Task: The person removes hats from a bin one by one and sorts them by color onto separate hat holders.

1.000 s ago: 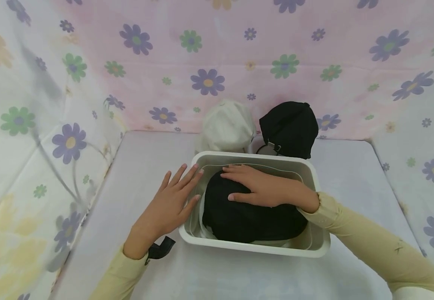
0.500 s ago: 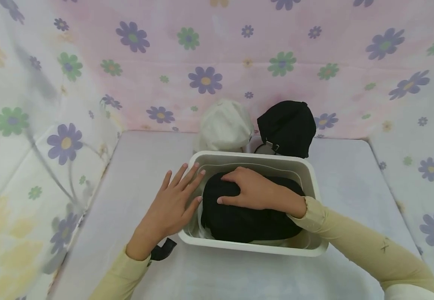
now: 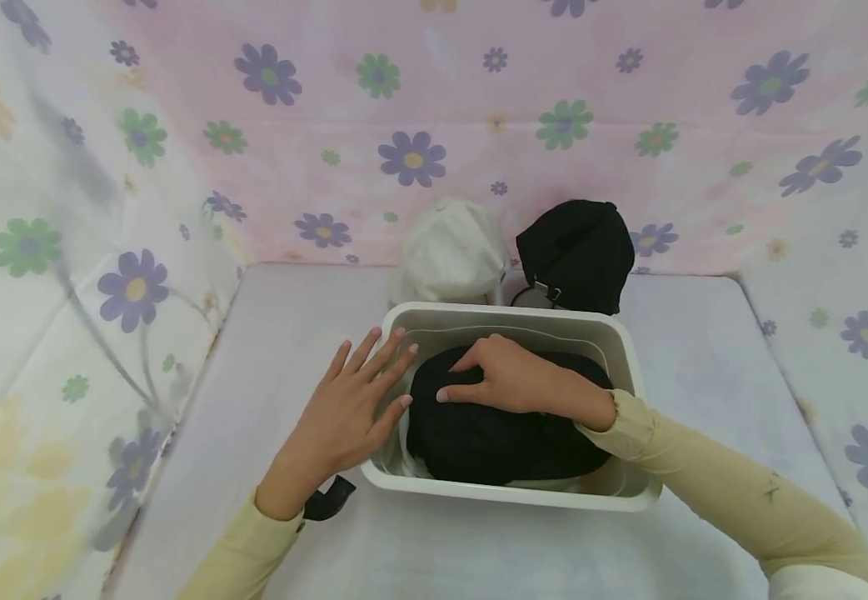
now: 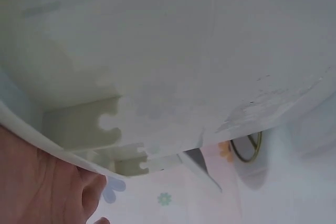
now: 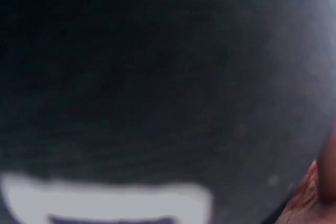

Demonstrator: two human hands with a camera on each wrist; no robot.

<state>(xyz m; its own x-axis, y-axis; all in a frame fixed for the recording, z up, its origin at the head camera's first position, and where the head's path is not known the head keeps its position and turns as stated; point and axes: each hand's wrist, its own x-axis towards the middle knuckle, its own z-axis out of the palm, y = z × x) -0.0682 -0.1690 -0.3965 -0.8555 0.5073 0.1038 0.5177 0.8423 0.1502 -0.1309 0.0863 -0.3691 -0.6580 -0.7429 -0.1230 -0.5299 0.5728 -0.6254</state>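
Note:
In the head view a white plastic bin [image 3: 505, 493] stands mid-table. A black cap [image 3: 509, 450] fills most of it, with some pale material showing below its edge. My right hand [image 3: 512, 377] is over the cap's top, fingers bent down into the cloth and the thumb on its left side; the lower fingertips are hidden. Close up in the right wrist view, the dark cap [image 5: 157, 93] bears a blurred white marking. My left hand [image 3: 344, 412] lies at the bin's left rim, fingers spread. The left wrist view shows the bin's outer wall [image 4: 157, 66] beside that hand.
Behind the bin sit a white cap [image 3: 452, 250] and another black cap [image 3: 580, 254] with a metal strap buckle. A black piece [image 3: 329, 498] shows beside my left wrist. Flower-patterned cloth walls [image 3: 314, 150] enclose the table's back and sides.
My right hand has gone from lying flat on the black cap to bent fingers on it, shifting slightly left. The left hand stays nearly still at the rim.

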